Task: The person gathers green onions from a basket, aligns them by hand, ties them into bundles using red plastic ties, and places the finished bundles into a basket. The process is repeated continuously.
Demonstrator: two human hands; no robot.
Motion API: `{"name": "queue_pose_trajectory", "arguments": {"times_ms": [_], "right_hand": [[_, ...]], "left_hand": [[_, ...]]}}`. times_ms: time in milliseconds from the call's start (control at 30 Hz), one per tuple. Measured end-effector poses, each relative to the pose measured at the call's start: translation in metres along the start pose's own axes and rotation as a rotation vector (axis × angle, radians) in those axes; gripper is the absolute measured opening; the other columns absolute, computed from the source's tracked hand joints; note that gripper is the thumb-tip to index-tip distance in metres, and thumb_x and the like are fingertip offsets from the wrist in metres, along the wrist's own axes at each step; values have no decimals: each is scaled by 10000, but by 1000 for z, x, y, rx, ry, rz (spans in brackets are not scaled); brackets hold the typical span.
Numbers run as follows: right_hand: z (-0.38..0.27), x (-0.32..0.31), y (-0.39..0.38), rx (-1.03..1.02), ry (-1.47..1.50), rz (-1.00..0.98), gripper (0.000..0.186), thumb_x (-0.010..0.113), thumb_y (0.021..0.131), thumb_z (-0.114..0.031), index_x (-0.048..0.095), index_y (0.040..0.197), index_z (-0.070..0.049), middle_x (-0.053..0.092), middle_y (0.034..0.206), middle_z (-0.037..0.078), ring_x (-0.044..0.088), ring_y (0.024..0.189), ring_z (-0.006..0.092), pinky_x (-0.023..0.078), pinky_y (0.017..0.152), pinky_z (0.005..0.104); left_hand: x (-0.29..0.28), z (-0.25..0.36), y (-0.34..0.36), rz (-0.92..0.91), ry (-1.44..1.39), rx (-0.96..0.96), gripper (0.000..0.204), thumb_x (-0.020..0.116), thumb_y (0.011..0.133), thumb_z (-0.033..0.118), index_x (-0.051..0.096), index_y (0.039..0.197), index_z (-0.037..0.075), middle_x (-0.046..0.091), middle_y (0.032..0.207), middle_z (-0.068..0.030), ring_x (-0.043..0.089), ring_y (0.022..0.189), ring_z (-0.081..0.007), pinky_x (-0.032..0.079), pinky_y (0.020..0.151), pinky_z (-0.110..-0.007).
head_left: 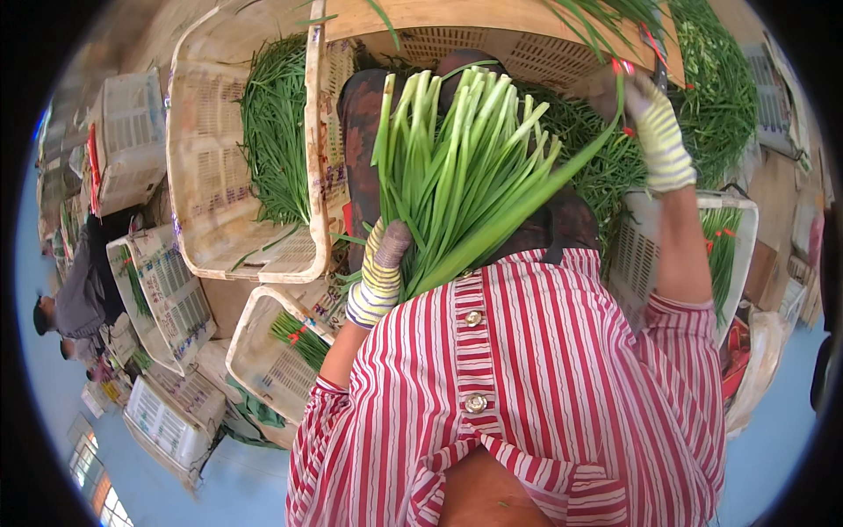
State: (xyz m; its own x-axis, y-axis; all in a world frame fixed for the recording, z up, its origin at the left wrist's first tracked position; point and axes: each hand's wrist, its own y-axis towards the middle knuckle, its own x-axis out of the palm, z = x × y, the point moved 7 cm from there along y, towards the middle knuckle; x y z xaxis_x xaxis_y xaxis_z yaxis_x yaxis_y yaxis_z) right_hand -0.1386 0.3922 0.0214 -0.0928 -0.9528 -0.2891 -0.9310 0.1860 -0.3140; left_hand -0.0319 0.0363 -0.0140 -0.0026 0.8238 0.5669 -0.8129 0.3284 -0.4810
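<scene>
My left hand (383, 268), in a striped knit glove with a dark palm, is closed round a loose bunch of garlic chives (461, 167). The bunch lies across my lap, its pale cut ends pointing away from me and spread like a fan. One long leaf sticks out from it toward the right. My right hand (645, 119), gloved alike, is raised at the far right near the board's corner. Its fingers are smeared by motion, so their grip does not show. Small red ties (623, 68) appear beside those fingers.
A wooden board (492, 18) spans the far side, with leaves hanging over it. Left stands a large crate (206, 176) with loose greens; a smaller crate (263, 360) holds tied bunches. Another crate (742, 237) stands right. Greens (716, 79) are heaped far right. People appear at far left.
</scene>
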Motion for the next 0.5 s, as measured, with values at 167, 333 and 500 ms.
{"name": "queue_pose_trajectory", "arguments": {"times_ms": [167,333,500], "right_hand": [[2,-20,-28,-20,-1338,-220,462,631,728,-193,551,1156,-39,592,1045,217,578,965,354,449,862,400],[-166,130,-78,-1047,-854,-263,450,665,656,-108,591,1099,-78,524,1209,127,481,1142,318,393,954,397],[-152,182,-55,-1069,-583,-511,186,626,779,-227,664,912,-103,644,834,71,621,873,256,486,775,341]], "left_hand": [[-19,-14,12,-39,140,-61,507,602,863,336,478,1227,6,587,1127,-100,585,1005,-191,466,897,-323],[19,1,3,-42,41,-89,501,594,869,309,458,1243,4,589,1116,-107,594,986,-188,474,887,-315],[9,0,-2,5,151,-51,512,617,856,306,468,1239,2,596,1103,-98,598,967,-173,476,869,-300]]}}
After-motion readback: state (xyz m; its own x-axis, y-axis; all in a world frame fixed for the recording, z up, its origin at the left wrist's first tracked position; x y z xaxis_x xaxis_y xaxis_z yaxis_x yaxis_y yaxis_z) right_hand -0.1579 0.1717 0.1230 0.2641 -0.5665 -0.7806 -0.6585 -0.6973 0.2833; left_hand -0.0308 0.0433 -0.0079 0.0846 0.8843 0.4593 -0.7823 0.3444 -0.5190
